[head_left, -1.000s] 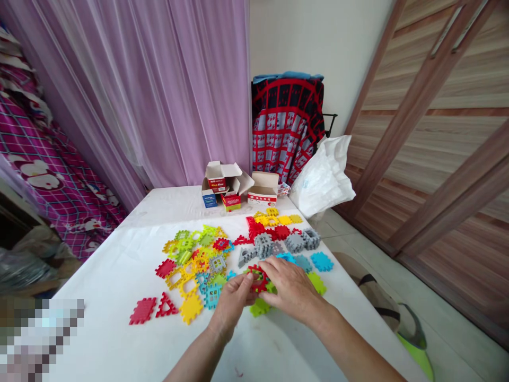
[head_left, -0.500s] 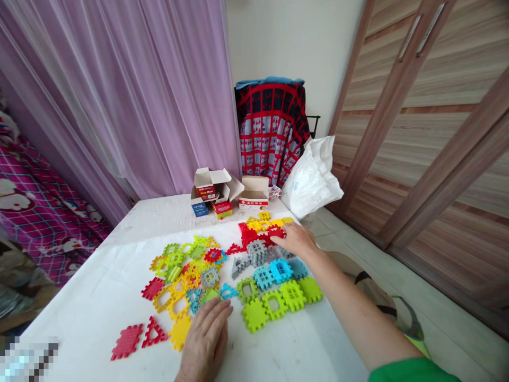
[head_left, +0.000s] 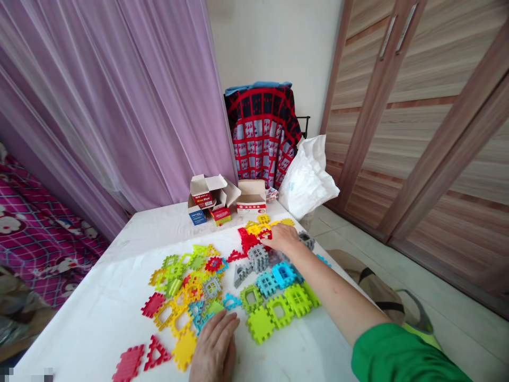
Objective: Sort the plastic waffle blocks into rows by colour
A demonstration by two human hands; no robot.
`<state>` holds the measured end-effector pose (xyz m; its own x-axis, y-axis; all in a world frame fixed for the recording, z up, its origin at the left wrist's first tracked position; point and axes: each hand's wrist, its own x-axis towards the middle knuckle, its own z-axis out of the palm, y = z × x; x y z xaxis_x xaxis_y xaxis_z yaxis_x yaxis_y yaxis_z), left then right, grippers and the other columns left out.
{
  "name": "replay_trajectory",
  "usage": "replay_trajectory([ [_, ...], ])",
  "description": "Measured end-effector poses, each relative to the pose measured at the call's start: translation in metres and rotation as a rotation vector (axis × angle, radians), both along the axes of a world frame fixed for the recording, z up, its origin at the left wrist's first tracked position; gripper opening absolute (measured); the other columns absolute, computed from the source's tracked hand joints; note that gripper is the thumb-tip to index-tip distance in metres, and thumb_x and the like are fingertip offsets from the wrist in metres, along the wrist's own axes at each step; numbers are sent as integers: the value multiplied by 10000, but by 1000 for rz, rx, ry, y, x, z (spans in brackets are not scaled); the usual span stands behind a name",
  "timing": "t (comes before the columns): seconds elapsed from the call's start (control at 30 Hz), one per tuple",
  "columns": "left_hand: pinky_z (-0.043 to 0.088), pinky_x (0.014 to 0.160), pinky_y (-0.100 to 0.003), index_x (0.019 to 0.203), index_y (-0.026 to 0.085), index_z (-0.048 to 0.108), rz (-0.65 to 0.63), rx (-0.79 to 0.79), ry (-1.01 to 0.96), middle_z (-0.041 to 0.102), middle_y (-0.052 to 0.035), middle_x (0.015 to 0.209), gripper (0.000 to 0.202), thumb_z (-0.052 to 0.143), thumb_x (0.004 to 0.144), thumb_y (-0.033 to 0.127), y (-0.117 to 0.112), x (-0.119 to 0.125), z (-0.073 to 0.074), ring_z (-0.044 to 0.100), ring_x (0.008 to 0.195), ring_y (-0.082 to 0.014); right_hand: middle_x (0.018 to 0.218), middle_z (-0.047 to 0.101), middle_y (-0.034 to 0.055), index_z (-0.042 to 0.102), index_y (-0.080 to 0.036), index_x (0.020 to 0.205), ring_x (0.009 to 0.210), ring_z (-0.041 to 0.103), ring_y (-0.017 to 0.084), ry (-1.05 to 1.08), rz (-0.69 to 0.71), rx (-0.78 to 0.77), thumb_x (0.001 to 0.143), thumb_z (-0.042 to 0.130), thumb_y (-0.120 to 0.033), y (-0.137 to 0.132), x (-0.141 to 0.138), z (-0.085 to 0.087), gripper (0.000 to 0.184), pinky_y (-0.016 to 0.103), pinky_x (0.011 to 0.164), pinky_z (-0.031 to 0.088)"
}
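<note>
My right hand [head_left: 281, 237] reaches over the red pile at the far side of the table, its fingers closed on a red toothed building tile [head_left: 265, 234]. Below them lie other red building tiles [head_left: 248, 243], with yellow tiles [head_left: 258, 227] just behind. Grey tiles [head_left: 258, 258] sit nearer, then blue ones [head_left: 283, 275] and a row of lime-green ones [head_left: 260, 324]. My left hand [head_left: 217, 339] rests on the table with its fingers stretched out, holding nothing. It lies beside a mixed heap of tiles, close to a yellow square tile [head_left: 184, 350].
Opened small cardboard boxes [head_left: 210, 199] and another box [head_left: 251, 199] stand at the table's back edge. A white plastic bag [head_left: 306, 180] is at the back right. A red triangular tile [head_left: 156, 354] and a red square tile [head_left: 129, 363] lie at the front left.
My right hand has moved a little left with the red tile, over the red pile. Grey tiles formerly behind my hand now show to its right. My left hand stays resting; the view has shifted slightly.
</note>
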<state>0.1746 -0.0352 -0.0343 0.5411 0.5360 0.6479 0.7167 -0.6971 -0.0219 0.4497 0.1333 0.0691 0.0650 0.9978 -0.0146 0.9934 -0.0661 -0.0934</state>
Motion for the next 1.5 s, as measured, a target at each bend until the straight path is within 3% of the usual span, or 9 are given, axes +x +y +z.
replay_trajectory([
  [0.4, 557, 898, -297, 1191, 208, 598, -10, -32, 4, 719, -67, 1122, 351, 502, 859, 148, 3, -4, -5, 645, 1087, -191, 1116, 682, 158, 699, -171, 1079, 1076, 607, 273, 29, 31, -21, 844, 465, -641, 1, -1, -4, 575, 326, 861, 440],
  [0.57, 553, 909, -296, 1221, 207, 585, -21, -33, 47, 710, -68, 1148, 375, 523, 855, 151, 5, -10, -14, 638, 1105, -198, 1130, 678, 155, 709, -163, 1056, 1035, 627, 264, 35, 5, -2, 944, 345, -372, 0, 14, 2, 434, 333, 819, 452],
  [0.77, 552, 918, -297, 1229, 224, 588, -31, -51, 41, 708, -61, 1154, 392, 516, 852, 147, 6, -10, -13, 633, 1115, -193, 1071, 711, 98, 739, -239, 983, 1004, 639, 253, 50, 79, -37, 854, 464, -237, -7, 19, 2, 304, 323, 798, 456],
  [0.87, 550, 924, -291, 1223, 222, 598, -32, -54, 49, 707, -61, 1155, 384, 522, 853, 155, 5, -9, -12, 630, 1119, -189, 1117, 698, 88, 719, -266, 1046, 1040, 627, 252, 56, 102, -41, 855, 461, -221, -8, 15, -2, 325, 333, 822, 451],
  [1.17, 560, 905, -316, 1251, 242, 586, -27, -61, 67, 707, -69, 1154, 400, 493, 871, 161, 6, -12, -16, 635, 1113, -203, 1111, 706, 48, 741, -304, 972, 1034, 629, 236, 72, 127, -77, 840, 482, -241, -3, 5, -13, 298, 318, 811, 461],
  [1.37, 558, 904, -302, 1202, 229, 612, -17, -50, 1, 714, -66, 1136, 359, 503, 868, 156, 3, -6, -6, 635, 1107, -191, 1132, 696, 72, 713, -273, 1061, 1041, 628, 240, 46, 109, -83, 863, 432, -230, 0, 8, -8, 346, 327, 813, 460],
  [1.5, 560, 895, -301, 1171, 218, 619, -7, -45, -33, 720, -66, 1117, 334, 498, 867, 149, 0, -1, 0, 640, 1092, -187, 1095, 705, 94, 734, -240, 986, 1020, 636, 249, 25, 107, -109, 857, 438, -225, 2, 6, -9, 324, 327, 796, 461],
])
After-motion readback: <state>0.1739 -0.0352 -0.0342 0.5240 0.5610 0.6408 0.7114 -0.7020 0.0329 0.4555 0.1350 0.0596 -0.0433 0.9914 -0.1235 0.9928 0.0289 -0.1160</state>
